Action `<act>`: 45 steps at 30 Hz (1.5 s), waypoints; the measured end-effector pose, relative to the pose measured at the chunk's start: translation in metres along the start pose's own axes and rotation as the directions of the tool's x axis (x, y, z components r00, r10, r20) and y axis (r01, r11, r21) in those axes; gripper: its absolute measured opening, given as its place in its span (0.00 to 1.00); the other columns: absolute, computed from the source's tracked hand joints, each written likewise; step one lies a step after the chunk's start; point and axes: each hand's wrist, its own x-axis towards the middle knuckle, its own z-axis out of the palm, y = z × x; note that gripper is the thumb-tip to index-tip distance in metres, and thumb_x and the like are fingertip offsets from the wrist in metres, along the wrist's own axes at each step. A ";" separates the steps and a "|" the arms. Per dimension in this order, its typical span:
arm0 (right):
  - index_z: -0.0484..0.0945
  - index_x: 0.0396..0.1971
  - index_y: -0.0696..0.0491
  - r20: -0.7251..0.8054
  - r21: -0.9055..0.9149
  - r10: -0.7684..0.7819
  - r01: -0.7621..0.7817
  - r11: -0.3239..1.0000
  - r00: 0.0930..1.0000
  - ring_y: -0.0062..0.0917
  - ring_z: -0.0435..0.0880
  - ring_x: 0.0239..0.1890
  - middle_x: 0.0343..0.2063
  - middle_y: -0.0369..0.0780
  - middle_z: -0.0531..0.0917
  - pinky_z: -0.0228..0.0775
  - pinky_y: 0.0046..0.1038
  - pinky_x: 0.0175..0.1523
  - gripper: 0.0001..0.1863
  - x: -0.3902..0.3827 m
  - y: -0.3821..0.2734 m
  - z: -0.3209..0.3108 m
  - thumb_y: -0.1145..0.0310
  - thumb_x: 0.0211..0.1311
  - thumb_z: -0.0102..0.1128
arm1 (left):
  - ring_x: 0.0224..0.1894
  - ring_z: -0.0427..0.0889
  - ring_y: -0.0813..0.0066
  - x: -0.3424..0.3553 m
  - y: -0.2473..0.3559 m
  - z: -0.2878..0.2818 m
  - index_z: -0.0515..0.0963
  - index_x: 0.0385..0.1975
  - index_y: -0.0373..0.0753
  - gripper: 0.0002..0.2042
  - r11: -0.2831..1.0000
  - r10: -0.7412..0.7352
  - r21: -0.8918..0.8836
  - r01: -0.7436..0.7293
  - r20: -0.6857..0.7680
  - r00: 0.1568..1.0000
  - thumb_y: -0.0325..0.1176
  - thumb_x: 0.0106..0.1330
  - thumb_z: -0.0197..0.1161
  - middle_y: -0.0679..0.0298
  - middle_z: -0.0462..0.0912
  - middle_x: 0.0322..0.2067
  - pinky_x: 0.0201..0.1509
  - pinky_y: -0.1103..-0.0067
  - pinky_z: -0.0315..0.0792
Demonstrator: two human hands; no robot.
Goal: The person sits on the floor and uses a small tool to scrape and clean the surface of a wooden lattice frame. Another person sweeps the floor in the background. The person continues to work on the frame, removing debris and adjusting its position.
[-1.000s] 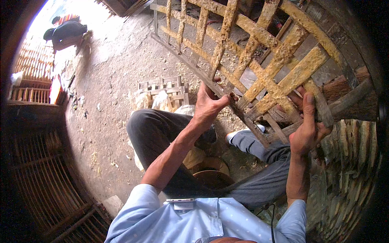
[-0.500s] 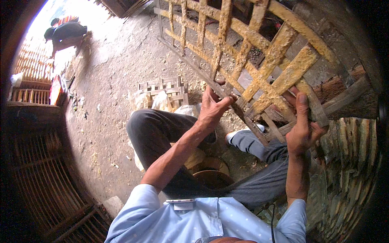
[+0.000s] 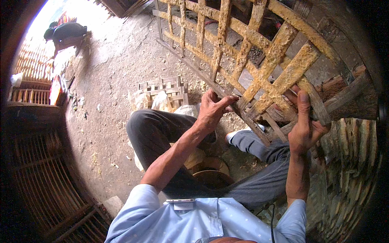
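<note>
A large wooden lattice panel (image 3: 265,71), its slats caked with crumbly yellow material, fills the upper right, tilted over my legs. My left hand (image 3: 210,109) is closed on its lower bare edge slat, thumb and fingers around the wood. My right hand (image 3: 302,127) grips the lower right end, thumb on the front of a slat and some fingers behind it, partly hidden.
Behind my knee lie a small wooden lattice (image 3: 170,85) and translucent bags (image 3: 162,101). A round seat or tray (image 3: 212,178) is between my legs. Barred cages (image 3: 48,170) line the left, stacked sheets (image 3: 348,170) the right. Another person (image 3: 67,34) bends at upper left.
Since a second ago the panel and both hands have shifted slightly, the panel's right end moving a little leftward. Both hands keep their hold.
</note>
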 end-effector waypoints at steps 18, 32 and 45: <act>0.81 0.36 0.66 -0.046 -0.096 0.044 -0.048 0.994 0.998 0.29 0.88 0.37 0.36 0.49 0.86 0.76 0.23 0.42 0.27 0.008 -0.009 0.002 0.50 0.70 0.54 | 0.33 0.85 0.64 0.003 -0.013 -0.022 0.73 0.41 0.32 0.14 0.936 0.257 0.201 -0.291 0.180 0.950 0.38 0.69 0.55 0.47 0.84 0.38 0.36 0.73 0.83; 0.77 0.42 0.68 -0.231 -0.118 -0.082 0.056 0.991 0.969 0.31 0.87 0.35 0.39 0.49 0.85 0.79 0.27 0.42 0.25 0.005 0.010 0.001 0.54 0.70 0.55 | 0.47 0.82 0.63 -0.003 0.001 -0.006 0.68 0.52 0.35 0.19 0.818 0.006 -0.566 0.101 0.184 0.983 0.36 0.65 0.61 0.54 0.80 0.43 0.50 0.66 0.77; 0.76 0.43 0.66 -0.173 0.042 0.072 -0.065 0.997 0.982 0.29 0.84 0.42 0.43 0.49 0.84 0.74 0.30 0.55 0.26 0.003 0.009 0.003 0.52 0.72 0.52 | 0.34 0.82 0.79 -0.007 -0.010 0.010 0.72 0.45 0.35 0.15 0.993 -0.030 -0.119 0.017 -0.111 0.993 0.25 0.61 0.65 0.64 0.83 0.36 0.33 0.80 0.74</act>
